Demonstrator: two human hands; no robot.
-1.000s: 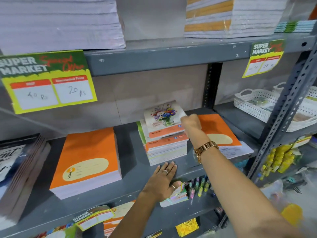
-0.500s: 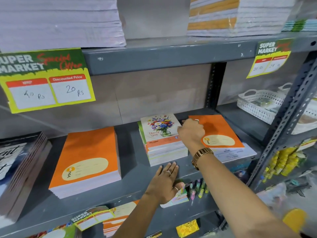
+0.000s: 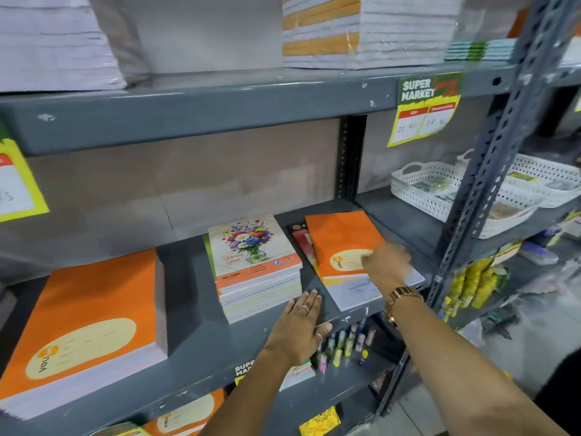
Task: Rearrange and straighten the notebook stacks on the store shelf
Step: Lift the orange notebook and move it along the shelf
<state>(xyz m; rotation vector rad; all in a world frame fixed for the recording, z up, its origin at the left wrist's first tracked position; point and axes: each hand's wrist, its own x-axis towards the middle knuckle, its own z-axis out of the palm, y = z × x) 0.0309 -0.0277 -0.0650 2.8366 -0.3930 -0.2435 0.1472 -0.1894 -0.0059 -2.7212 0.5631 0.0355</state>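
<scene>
Your left hand (image 3: pixel 297 328) lies flat and released on the shelf (image 3: pixel 195 344) front edge, beside the floral notebook stack (image 3: pixel 254 265). Your right hand (image 3: pixel 386 262) is clenched on the orange notebook (image 3: pixel 339 237).

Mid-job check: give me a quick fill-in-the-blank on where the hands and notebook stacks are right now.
1. The right hand rests on the ____ notebook at the right end of the shelf.
2. The left hand lies flat on the shelf in front of the stack topped by a ____ cover.
3. The wrist with the gold watch belongs to the ____ arm.
4. The white basket sits to the ____ of the orange notebook.

Missing words: orange; flower; right; right
</scene>
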